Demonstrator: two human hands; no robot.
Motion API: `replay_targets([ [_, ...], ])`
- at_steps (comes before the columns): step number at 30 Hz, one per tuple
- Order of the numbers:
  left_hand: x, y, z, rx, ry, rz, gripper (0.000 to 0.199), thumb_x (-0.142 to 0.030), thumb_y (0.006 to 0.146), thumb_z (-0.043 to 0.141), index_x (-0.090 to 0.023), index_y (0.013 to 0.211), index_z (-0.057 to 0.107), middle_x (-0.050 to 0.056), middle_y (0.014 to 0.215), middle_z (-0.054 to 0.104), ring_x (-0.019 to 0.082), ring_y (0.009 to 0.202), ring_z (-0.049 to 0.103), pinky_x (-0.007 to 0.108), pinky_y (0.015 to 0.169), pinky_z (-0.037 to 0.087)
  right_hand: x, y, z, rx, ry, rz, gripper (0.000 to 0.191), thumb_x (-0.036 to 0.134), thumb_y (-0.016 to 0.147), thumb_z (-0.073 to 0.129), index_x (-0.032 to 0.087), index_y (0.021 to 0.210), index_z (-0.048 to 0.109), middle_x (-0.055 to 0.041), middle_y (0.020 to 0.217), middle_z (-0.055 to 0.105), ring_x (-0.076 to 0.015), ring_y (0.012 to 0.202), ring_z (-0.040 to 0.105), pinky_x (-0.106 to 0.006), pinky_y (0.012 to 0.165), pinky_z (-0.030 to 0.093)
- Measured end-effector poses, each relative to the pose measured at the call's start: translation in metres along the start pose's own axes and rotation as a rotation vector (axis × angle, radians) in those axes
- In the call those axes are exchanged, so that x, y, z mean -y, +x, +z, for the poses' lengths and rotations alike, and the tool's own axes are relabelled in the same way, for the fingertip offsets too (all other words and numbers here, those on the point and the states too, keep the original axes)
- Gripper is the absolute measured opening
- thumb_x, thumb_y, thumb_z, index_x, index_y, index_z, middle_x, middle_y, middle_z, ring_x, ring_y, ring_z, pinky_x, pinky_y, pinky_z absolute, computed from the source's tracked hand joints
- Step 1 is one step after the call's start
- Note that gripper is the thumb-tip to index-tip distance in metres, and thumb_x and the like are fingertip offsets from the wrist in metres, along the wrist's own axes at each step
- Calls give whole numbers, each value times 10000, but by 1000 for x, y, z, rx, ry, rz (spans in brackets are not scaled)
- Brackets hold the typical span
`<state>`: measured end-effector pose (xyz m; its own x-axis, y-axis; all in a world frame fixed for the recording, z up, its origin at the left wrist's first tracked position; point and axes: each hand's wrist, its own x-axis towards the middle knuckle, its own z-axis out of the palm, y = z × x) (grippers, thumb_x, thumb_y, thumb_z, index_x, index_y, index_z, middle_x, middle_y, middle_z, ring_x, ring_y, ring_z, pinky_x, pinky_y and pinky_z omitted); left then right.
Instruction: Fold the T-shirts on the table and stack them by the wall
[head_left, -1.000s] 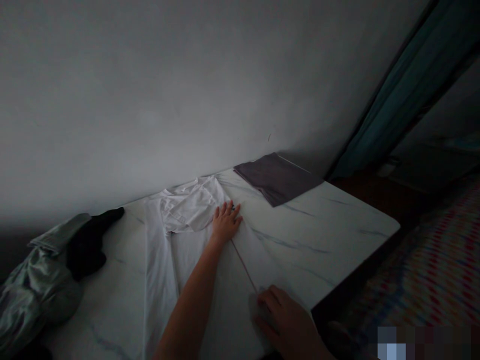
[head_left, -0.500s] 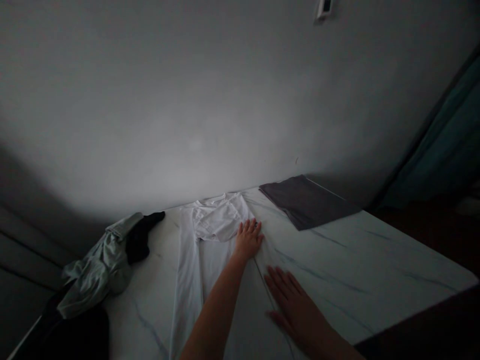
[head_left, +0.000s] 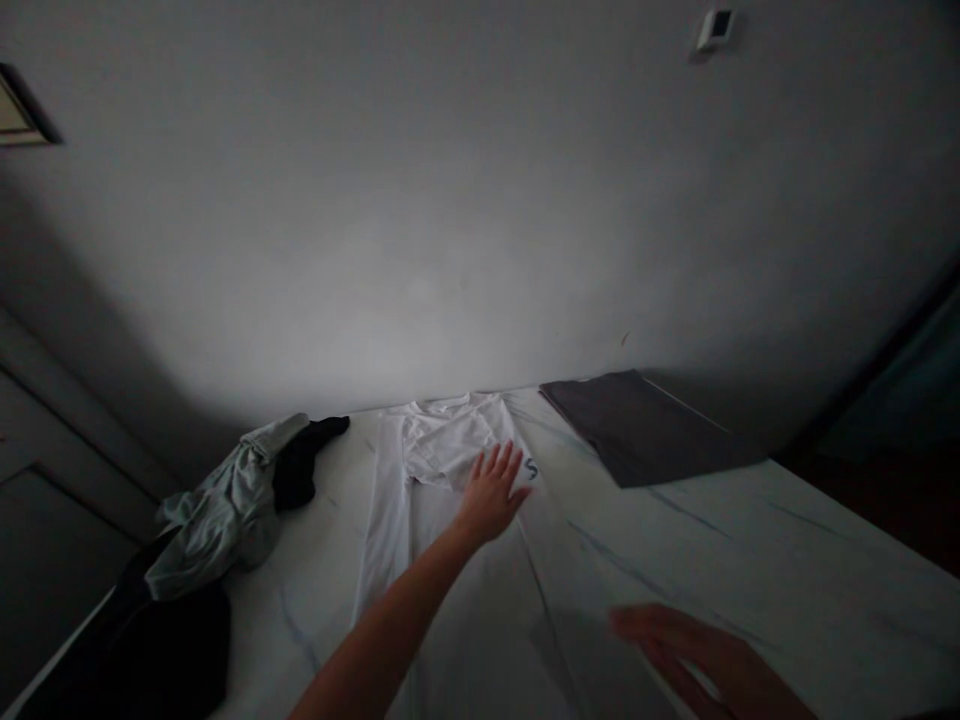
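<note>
Right grip (head_left: 679, 640) has shifted rightward, white shirt (head_left: 491, 590) under left grip (head_left: 491, 502).

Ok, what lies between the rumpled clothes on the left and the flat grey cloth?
In the head view: the white garment, with the left hand over it, and marbled tabletop on either side.

- My white shirt (head_left: 480, 600) lies spread flat to the left of the dark grey cloth (head_left: 649, 430), near it but not touching.
- I see its neckline (head_left: 442, 403) at the far end – about level with that cloth's far edge.
- Below the neckline, I have a rumpled upper layer (head_left: 439, 450), loosely creased.
- The dark squiggly mark (head_left: 531, 469) sits on the side toward the cloth.
- Smoother fabric runs toward me – well past the cloth's near corner.
</note>
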<state>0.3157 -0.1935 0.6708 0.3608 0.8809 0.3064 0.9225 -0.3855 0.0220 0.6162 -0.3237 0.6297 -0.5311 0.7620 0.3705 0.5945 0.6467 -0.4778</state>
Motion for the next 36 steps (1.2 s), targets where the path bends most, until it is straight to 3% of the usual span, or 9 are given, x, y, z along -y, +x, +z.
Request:
replay_targets([
  [3, 57, -5, -26, -133, 54, -213, 593, -468, 992, 241, -190, 1515, 268, 113, 1584, 282, 251, 1476, 224, 502, 1185, 264, 21, 102, -3, 1, 104, 42, 424, 381, 990, 329, 260, 1203, 675, -78, 1204, 693, -230, 1117, 647, -412, 997, 511],
  [6, 124, -7, -36, -123, 140, -444, 571, -423, 996, 256, -149, 1491, 330, 163, 1536, 365, 285, 1439, 314, 505, 1148, 325, 18, 208, 23, 15, 28, -34, 428, 305, 972, 353, 158, 1278, 615, -127, 1326, 614, -230, 1242, 566, -397, 1077, 437],
  [9, 175, -8, -25, -39, 222, -512, 544, -402, 986, 318, -152, 1464, 390, 182, 1497, 424, 305, 1400, 383, 503, 1116, 370, 1, 291, 55, 9, -87, -25, 445, 258, 958, 396, 61, 1319, 566, -179, 1434, 503, -251, 1348, 453, -378, 1143, 346],
  [13, 214, 4, -1, -25, 304, -442, 537, -390, 974, 359, -139, 1444, 428, 182, 1505, 409, 314, 1410, 363, 509, 1136, 344, -22, 364, 93, 40, -228, 62, 509, 321, 958, 455, 47, 1384, 500, -206, 1510, 381, -320, 1394, 371, -441, 1149, 319],
  [19, 255, 28, 23, -22, 328, -390, 545, -406, 979, 316, -160, 1457, 411, 161, 1506, 420, 304, 1410, 365, 509, 1135, 345, -61, 421, 128, 116, -316, 121, 567, 462, 984, 395, 188, 1480, 395, -118, 1573, 291, -302, 1443, 277, -511, 1166, 234],
  [25, 264, 28, 21, 65, 242, -415, 495, -438, 969, 355, -294, 1436, 437, 79, 1536, 408, 261, 1408, 381, 447, 1126, 353, -90, 433, 135, 181, -307, 48, 528, 495, 1006, 292, 306, 1494, 358, -18, 1597, 243, -254, 1468, 217, -488, 1190, 164],
  [30, 261, 72, -17, 89, 184, -625, 423, -340, 982, 285, -239, 1169, 651, 100, 1086, 731, 227, 1024, 668, 351, 863, 501, -85, 451, 123, 12, -304, 151, 438, 404, 1016, 316, 251, 1292, 619, -82, 1336, 614, -227, 1235, 552, -385, 1058, 377],
  [33, 266, 99, -26, 49, 185, -700, 339, -319, 938, 418, -223, 1162, 653, 105, 1131, 717, 244, 1083, 632, 350, 879, 471, -87, 470, 114, -63, -321, 220, 323, 323, 976, 451, 200, 1104, 720, -102, 1084, 732, -248, 1044, 644, -343, 921, 449],
  [36, 272, 112, -19, 66, 175, -711, 262, -336, 876, 547, -212, 1046, 703, 112, 1137, 714, 274, 1126, 600, 385, 922, 436, -92, 485, 111, -41, -308, 189, 171, 275, 894, 613, 228, 977, 755, -55, 1019, 748, -223, 1019, 641, -284, 878, 450],
])
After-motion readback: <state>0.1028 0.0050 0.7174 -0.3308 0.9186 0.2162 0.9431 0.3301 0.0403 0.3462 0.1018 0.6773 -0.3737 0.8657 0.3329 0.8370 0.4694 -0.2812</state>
